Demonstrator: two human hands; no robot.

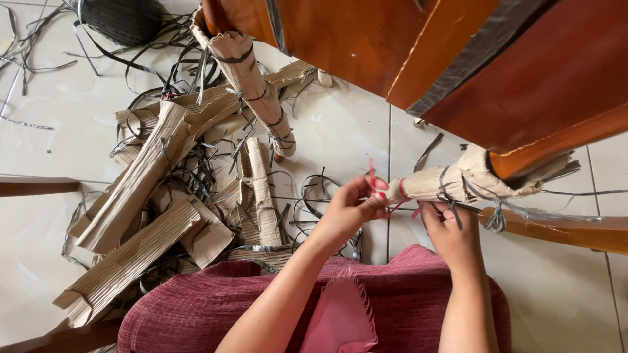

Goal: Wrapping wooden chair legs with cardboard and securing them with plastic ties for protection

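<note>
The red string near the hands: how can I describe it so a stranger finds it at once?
Find the cardboard-wrapped furniture leg at right. At its tip, the left hand pinches the red string. Other ties here are grey or black.

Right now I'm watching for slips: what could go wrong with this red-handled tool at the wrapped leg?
The left hand holds the red tool close to the right hand on the cardboard wrap, so a slip might nick fingers. Loose straps and cardboard pieces litter the floor, a likely tripping or snagging hazard.

Likely home, tiled floor, wooden furniture
</note>
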